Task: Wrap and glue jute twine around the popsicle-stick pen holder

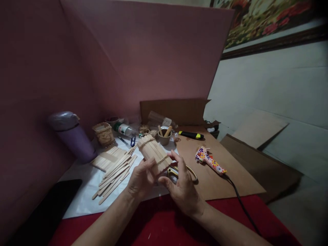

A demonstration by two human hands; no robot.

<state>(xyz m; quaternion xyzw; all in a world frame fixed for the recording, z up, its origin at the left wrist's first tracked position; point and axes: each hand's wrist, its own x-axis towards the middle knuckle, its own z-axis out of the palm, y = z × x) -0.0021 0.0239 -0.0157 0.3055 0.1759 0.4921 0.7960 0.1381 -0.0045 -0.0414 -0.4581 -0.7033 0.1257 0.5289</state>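
My left hand (142, 178) grips a craft-stick holder (153, 152), a tilted piece made of pale wooden sticks side by side with twine bands around both ends. Its thumb lies on the near end; the other fingers are hidden beneath. Close to the right side of the holder is my right hand (181, 186), thumb and fingers apart; whether a fingertip touches the edge I cannot tell. Scissors (194, 172) with yellowish handles lie behind the right hand, partly covered. Loose craft sticks (115, 179) are heaped on white paper (77, 205) to the left.
A floral glue gun (210, 161) with a black cord rests on cardboard (237, 181) at right. Behind stand a cup with sticks (164, 137), a yellow-black cutter (191, 135), plastic bottles (126, 130) and a twine-trimmed container (104, 134). A purple tumbler (75, 141) leans at left.
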